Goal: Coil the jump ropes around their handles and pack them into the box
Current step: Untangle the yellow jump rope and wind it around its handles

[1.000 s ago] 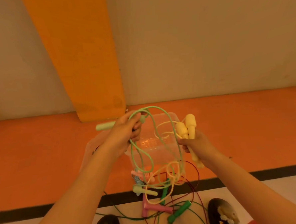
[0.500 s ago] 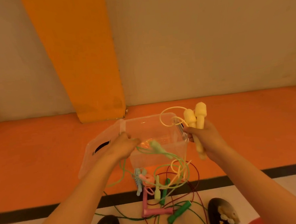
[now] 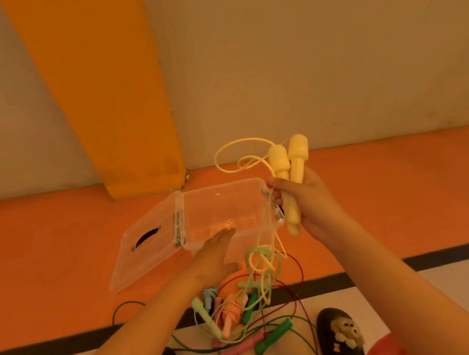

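1. Where the wall [image 3: 303, 63] meets the orange floor [image 3: 39, 244] at the left, an orange pillar [image 3: 99, 103] slants down to the floor. Plain floor runs from its foot to the lid.
2. The clear lid [image 3: 142, 254] hangs open off the left edge of the box, tilted outward and down, with a dark slot in its middle.
3. The clear box [image 3: 220, 186] stands upright on the orange floor, mouth up, well in front of the wall. The floor shows through its sides.
4. The left hand [image 3: 213, 258] lies palm down over the box's near rim, fingers straight and together, thumb out to the right. Its grip is wide and holds nothing. Whether the fingertips touch the rim I cannot tell.
5. Just in front of the box a pile of ropes [image 3: 236, 314] straddles the black stripe [image 3: 425, 259]. It shows pink, green and blue handles with thin dark cords looping outward.
6. The yellow rope [image 3: 237, 155] makes a loop in the air above the box's far right corner. Its strands hang past the box's right side into the pile, tangled with a pale green rope [image 3: 263, 260].
7. The right hand [image 3: 303, 200] is raised just beside the box's right edge. Its grip is closed round two yellow handles [image 3: 290, 174], side by side and nearly upright, knobbed ends up.
8. A black slipper [image 3: 342, 335] with a small monkey figure sits at the lower right. Orange floor runs on to the right edge.
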Available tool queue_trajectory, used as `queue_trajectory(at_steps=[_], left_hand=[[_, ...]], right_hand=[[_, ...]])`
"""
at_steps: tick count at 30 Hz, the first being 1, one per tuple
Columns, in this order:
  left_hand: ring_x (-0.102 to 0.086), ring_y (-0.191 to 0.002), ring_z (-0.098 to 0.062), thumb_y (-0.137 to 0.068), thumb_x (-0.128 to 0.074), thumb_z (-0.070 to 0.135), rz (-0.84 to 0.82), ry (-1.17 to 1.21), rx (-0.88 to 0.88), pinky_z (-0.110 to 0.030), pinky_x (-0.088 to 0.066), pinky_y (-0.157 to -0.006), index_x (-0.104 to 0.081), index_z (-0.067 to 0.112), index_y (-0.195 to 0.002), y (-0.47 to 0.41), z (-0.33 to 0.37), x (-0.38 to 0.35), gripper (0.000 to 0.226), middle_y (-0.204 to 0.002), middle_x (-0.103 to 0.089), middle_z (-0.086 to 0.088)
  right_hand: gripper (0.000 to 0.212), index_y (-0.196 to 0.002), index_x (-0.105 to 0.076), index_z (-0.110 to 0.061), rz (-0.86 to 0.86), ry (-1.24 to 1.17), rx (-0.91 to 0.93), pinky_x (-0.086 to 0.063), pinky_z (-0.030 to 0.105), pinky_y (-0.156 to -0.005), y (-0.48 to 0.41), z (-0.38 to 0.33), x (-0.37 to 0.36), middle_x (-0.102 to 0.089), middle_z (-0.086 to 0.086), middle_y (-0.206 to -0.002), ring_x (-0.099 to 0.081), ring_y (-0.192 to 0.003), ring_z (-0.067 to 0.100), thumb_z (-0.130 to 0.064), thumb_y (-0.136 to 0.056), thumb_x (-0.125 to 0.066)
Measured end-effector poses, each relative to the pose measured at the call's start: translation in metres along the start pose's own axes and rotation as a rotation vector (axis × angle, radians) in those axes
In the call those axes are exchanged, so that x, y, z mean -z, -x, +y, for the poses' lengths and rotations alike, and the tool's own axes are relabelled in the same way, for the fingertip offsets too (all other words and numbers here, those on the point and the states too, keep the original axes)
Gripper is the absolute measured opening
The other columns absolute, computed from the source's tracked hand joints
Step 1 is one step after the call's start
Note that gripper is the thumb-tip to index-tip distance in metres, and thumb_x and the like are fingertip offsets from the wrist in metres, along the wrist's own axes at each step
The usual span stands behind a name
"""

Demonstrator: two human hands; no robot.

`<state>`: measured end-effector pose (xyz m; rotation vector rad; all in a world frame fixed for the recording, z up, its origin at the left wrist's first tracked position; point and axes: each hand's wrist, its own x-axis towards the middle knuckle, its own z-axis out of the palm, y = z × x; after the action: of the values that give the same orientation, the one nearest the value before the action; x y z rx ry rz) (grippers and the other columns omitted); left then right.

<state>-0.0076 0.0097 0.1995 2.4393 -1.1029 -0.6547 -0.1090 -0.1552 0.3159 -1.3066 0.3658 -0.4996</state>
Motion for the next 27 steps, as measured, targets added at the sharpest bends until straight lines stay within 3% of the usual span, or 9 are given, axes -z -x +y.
queue_trajectory(at_steps=[4, 7, 9, 12, 16, 19, 23, 25, 27], left_hand=[[-0.016, -0.146, -0.014, -0.091, -0.063, 0.036, -0.052, 0.052, -0.107, -0.032, -0.019, -0.118, -0.008, 0.027, -0.153, -0.009, 0.012, -0.017, 0.084, -0.159, -0.017, 0.006], [-0.055, -0.114, -0.015, -0.092, -0.062, 0.031, -0.079, 0.136, -0.056, -0.024, -0.043, -0.087, -0.045, 0.025, -0.123, -0.013, 0.019, -0.025, 0.036, -0.117, -0.058, 0.005], [-0.057, -0.1, -0.013, -0.092, -0.061, 0.033, -0.061, 0.133, -0.055, -0.024, -0.043, -0.08, -0.05, 0.023, -0.117, -0.014, 0.024, -0.023, 0.029, -0.109, -0.061, 0.005], [-0.052, -0.091, -0.01, -0.089, -0.063, 0.039, -0.037, 0.1, -0.036, -0.024, -0.04, -0.072, -0.045, 0.017, -0.122, -0.016, 0.031, -0.009, 0.043, -0.103, -0.053, 0.009], [-0.051, -0.066, -0.008, -0.097, -0.052, 0.029, -0.028, 0.221, -0.023, -0.023, -0.045, -0.059, -0.047, 0.018, -0.096, -0.015, 0.035, 0.008, 0.013, -0.079, -0.051, 0.006], [-0.05, -0.055, -0.01, -0.098, -0.052, 0.019, 0.108, 0.295, -0.075, -0.031, -0.049, -0.057, -0.052, 0.012, -0.088, -0.013, 0.035, 0.019, 0.012, -0.068, -0.051, 0.002], [-0.06, -0.057, -0.006, -0.094, -0.057, 0.009, 0.199, 0.525, -0.197, -0.023, -0.05, -0.059, -0.058, 0.013, -0.084, -0.008, 0.042, 0.031, 0.011, -0.07, -0.064, -0.007], [-0.062, -0.065, -0.009, -0.093, -0.06, 0.012, 0.286, 0.413, -0.19, -0.024, -0.047, -0.063, -0.06, 0.016, -0.083, -0.007, 0.039, 0.036, 0.01, -0.074, -0.066, -0.002], [-0.06, -0.08, -0.016, -0.093, -0.061, 0.018, 0.335, 0.104, -0.126, -0.027, -0.04, -0.067, -0.061, 0.017, -0.088, -0.006, 0.029, 0.041, 0.005, -0.088, -0.062, -0.001]], right_hand=[[0.019, -0.1, -0.052, -0.004, -0.038, -0.067, 0.014, -0.045, 0.021, -0.051, 0.001, -0.007, 0.0, -0.056, 0.009, -0.076, -0.053, -0.054, 0.009, 0.002, -0.085, -0.062], [0.02, -0.101, -0.052, -0.004, -0.041, -0.062, 0.039, -0.046, 0.022, -0.052, 0.002, -0.011, 0.001, -0.058, 0.009, -0.077, -0.053, -0.056, 0.011, 0.002, -0.084, -0.063], [0.018, -0.098, -0.053, -0.005, -0.044, -0.037, 0.058, -0.046, 0.022, -0.053, 0.003, -0.011, 0.003, -0.058, 0.008, -0.075, -0.053, -0.058, 0.012, 0.002, -0.084, -0.063], [0.019, -0.096, -0.054, -0.008, -0.02, 0.047, 0.079, -0.046, 0.022, -0.053, 0.002, -0.011, 0.008, -0.058, 0.005, -0.072, -0.053, -0.057, 0.011, 0.003, -0.084, -0.064], [0.026, -0.106, -0.054, -0.005, 0.015, 0.104, 0.06, -0.047, 0.022, -0.054, 0.0, -0.006, 0.014, -0.06, 0.008, -0.078, -0.054, -0.058, 0.01, 0.001, -0.083, -0.065], [0.023, -0.103, -0.056, -0.008, 0.025, 0.126, 0.047, -0.048, 0.022, -0.054, -0.001, -0.004, 0.016, -0.06, 0.012, -0.082, -0.055, -0.059, 0.01, 0.0, -0.083, -0.066], [0.021, -0.094, -0.055, -0.013, 0.019, 0.136, 0.041, -0.046, 0.021, -0.051, 0.0, 0.0, 0.015, -0.058, 0.01, -0.075, -0.053, -0.054, 0.009, 0.003, -0.083, -0.064], [0.022, -0.095, -0.055, -0.015, 0.036, 0.171, 0.037, -0.047, 0.022, -0.052, 0.0, 0.003, 0.013, -0.057, 0.008, -0.073, -0.053, -0.055, 0.009, 0.002, -0.084, -0.064], [0.023, -0.102, -0.056, -0.011, 0.059, 0.202, 0.041, -0.047, 0.024, -0.054, -0.001, 0.004, 0.013, -0.058, 0.01, -0.076, -0.054, -0.057, 0.011, 0.001, -0.084, -0.065]])
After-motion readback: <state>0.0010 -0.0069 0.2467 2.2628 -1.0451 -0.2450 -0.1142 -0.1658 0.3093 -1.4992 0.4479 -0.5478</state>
